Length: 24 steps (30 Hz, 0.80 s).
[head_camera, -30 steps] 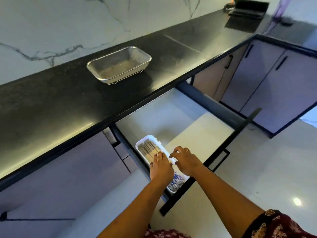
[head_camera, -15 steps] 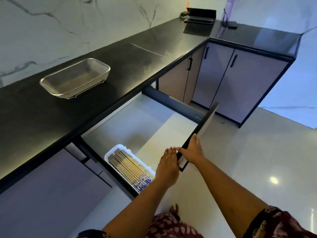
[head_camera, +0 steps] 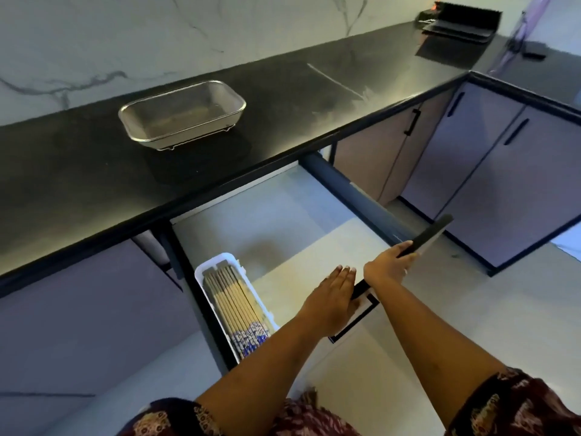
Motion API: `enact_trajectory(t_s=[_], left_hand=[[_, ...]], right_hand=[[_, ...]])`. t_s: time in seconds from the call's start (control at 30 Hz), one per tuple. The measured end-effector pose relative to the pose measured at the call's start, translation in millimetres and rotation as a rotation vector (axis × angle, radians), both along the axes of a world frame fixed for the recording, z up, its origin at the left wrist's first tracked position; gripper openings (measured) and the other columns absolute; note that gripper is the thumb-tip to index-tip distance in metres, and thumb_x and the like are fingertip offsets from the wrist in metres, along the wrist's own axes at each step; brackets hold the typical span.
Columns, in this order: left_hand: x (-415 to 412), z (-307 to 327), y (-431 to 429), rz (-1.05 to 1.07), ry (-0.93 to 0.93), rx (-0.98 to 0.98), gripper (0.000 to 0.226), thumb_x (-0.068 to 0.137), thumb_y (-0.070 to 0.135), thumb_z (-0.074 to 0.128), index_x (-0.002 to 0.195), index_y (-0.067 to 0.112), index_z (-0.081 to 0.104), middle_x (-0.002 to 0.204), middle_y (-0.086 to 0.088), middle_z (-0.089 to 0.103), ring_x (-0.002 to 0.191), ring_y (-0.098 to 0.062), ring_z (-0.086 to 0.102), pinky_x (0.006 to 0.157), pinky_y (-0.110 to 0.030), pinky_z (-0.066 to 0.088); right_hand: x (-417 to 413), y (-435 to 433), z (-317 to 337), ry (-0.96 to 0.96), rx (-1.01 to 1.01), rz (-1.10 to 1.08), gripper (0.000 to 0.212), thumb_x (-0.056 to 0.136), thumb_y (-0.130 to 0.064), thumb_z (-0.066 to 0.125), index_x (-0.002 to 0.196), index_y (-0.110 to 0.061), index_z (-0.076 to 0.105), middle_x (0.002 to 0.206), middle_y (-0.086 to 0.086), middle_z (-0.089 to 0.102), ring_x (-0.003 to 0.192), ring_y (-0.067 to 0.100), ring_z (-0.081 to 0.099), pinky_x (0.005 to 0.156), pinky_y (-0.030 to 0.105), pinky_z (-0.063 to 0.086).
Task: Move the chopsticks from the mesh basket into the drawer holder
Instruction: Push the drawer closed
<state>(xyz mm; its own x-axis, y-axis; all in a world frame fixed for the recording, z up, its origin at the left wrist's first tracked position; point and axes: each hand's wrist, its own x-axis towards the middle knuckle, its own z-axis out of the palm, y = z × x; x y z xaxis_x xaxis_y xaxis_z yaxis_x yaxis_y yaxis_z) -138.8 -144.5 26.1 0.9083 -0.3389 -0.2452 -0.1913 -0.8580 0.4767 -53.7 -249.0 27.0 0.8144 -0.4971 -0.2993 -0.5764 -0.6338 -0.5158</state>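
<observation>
Several wooden chopsticks (head_camera: 234, 302) with blue patterned ends lie side by side in the white holder (head_camera: 201, 278) at the left side of the open drawer (head_camera: 283, 215). The metal mesh basket (head_camera: 182, 114) stands on the black counter and looks empty. My left hand (head_camera: 330, 298) lies flat with fingers together against the top of the drawer front, holding nothing. My right hand (head_camera: 388, 267) is curled over the black top edge of the drawer front (head_camera: 430, 234), to the right of the left hand.
The black counter (head_camera: 78, 171) runs above the drawer. Grey cabinet doors (head_camera: 490, 171) with black handles stand at the right. A dark rack (head_camera: 459, 23) sits at the far end of the counter. Pale floor lies below the drawer.
Both hands left the holder and went to the drawer front. The right hand now grips its top edge and the left rests flat on it. The camera view shifted.
</observation>
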Motion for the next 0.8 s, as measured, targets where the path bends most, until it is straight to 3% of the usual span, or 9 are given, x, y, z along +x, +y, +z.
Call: enact_trajectory(t_s=[0.1,0.2,0.33,0.47,0.6,0.73,0.8], left_hand=[[9.3,0.8,-2.3,0.025,0.052,-0.007,0.089,0.081,0.065,-0.004,0.152,0.011,0.004,0.161,-0.004,0.004,0.149,-0.018,-0.002,0.12,-0.032,0.001],[15.7,-0.5,-1.8,0.105,0.09,-0.077,0.112,0.06,0.074,-0.014,0.151,0.011,0.003,0.161,-0.004,0.003,0.149,-0.017,-0.002,0.119,-0.031,0.0],[12.8,1.7,4.2,0.228,0.099,-0.106,0.111,0.061,0.071,-0.013,0.151,0.01,0.005,0.161,-0.003,0.006,0.149,-0.016,-0.001,0.118,-0.028,0.001],[1.8,5.0,16.4,0.395,0.117,-0.079,0.11,0.061,0.07,-0.013,0.151,0.01,0.005,0.161,-0.004,0.007,0.149,-0.016,0.0,0.119,-0.029,0.003],[-14.6,5.5,23.0,0.542,0.126,0.036,0.067,0.099,0.049,0.012,0.151,0.009,0.003,0.161,-0.005,0.005,0.149,-0.017,-0.001,0.119,-0.031,0.003],[-41.7,9.2,10.3,0.696,0.102,0.147,0.063,0.1,0.046,0.017,0.152,0.012,0.005,0.161,-0.003,0.008,0.149,-0.016,0.001,0.12,-0.033,0.004],[-53.9,9.7,-0.4,0.756,0.09,0.227,0.063,0.099,0.049,0.014,0.152,0.014,0.005,0.161,-0.002,0.008,0.148,-0.015,0.001,0.119,-0.034,0.001]], right_hand=[[10.0,-3.9,-2.4,0.004,-0.216,0.165,0.093,0.089,-0.011,0.061,0.153,-0.007,-0.005,0.159,0.019,-0.016,0.148,0.039,-0.002,0.115,0.044,0.026],[22.0,-4.7,0.6,0.033,-0.285,0.259,0.091,0.09,-0.019,0.06,0.153,-0.007,-0.005,0.159,0.017,-0.016,0.148,0.035,-0.013,0.118,0.049,0.01],[29.6,-1.8,3.4,0.117,-0.358,0.373,0.09,0.091,-0.027,0.056,0.153,-0.007,-0.007,0.161,0.013,-0.014,0.148,0.03,-0.015,0.113,0.062,0.002],[40.8,1.5,9.5,0.191,-0.296,0.385,0.089,0.09,-0.024,0.055,0.153,-0.009,-0.006,0.162,0.007,-0.011,0.148,0.029,-0.014,0.109,0.069,0.002],[43.1,1.5,18.2,0.253,-0.263,0.481,0.089,0.091,-0.029,0.055,0.154,-0.01,-0.006,0.162,0.004,-0.011,0.149,0.027,-0.014,0.107,0.072,0.004],[29.3,-16.1,23.8,0.275,-0.266,0.71,0.075,0.096,-0.03,0.043,0.154,-0.011,-0.002,0.162,0.003,-0.007,0.149,0.027,-0.013,0.109,0.071,0.003],[21.0,-30.8,19.9,0.238,-0.292,0.883,0.069,0.099,-0.041,0.031,0.154,-0.014,-0.001,0.163,0.005,-0.004,0.149,0.029,-0.012,0.112,0.069,0.004]])
